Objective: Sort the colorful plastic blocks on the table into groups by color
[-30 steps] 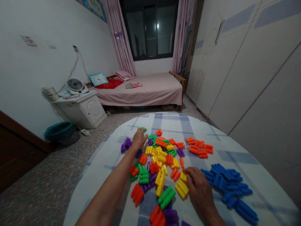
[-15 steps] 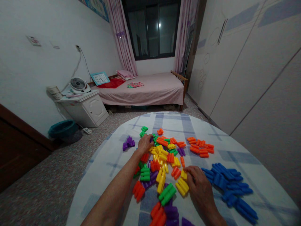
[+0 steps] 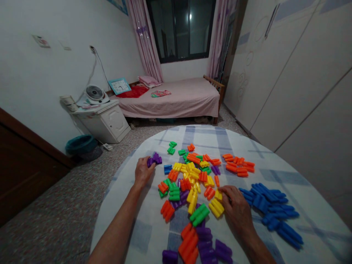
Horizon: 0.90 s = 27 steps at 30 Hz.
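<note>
Touching purple pieces [image 3: 155, 159] lying at the left of the checked tablecloth [image 3: 154, 238], in the head view the left hand [image 3: 143, 171] is resting partly curled; I cannot tell whether it is gripping any. The right hand [image 3: 238, 206] is resting loosely bent, fingertips against a small yellow piece [image 3: 218, 195], blue pieces [image 3: 269, 206] lying to its right.

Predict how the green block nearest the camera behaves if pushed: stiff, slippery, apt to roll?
The green block looks stiff: its ridges hold a straight, crisp shape. Its faint sheen hints at a slippery surface. It probably won't roll, since its tubes sit side by side.
</note>
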Available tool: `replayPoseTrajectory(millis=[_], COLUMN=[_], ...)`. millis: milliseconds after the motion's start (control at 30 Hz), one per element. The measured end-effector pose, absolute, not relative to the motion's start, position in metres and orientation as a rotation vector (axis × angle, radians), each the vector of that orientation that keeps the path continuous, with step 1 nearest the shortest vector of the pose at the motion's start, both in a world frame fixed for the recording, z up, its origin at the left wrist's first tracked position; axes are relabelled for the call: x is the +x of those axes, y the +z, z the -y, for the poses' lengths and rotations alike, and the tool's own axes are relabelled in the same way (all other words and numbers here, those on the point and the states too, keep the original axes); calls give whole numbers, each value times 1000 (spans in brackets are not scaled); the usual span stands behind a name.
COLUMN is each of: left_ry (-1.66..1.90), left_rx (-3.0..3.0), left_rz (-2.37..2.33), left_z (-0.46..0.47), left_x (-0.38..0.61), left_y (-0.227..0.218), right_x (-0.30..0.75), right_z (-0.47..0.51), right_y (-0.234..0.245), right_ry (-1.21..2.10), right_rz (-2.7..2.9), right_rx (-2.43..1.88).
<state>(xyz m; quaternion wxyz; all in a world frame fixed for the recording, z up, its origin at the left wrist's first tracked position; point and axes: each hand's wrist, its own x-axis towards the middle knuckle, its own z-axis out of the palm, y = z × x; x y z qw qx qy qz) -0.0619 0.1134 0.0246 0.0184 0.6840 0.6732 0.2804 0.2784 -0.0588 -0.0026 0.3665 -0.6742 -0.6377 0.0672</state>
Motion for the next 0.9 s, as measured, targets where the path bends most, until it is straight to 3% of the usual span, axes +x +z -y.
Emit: replayPoseTrajectory(millis=[300,467,600,900], left_ry=[1188,887,683,703], left_rx=[2267,2575,2556,2239], left_rz=[-2009,-1586,-1546,-1584], left_z=[-95,-90,-92,-88], left_x=[-48,-25,-14,-8], left_y=[25,29,21,24], right_x=[279,278,275,275], right_z=[57,58,59,58], right_y=[-4,-3,1,-1], right_ry=[145,137,153,176], right_rz=[1648,1642,1628,1629], right_rx=[-1736,-1724,-1727,-1714])
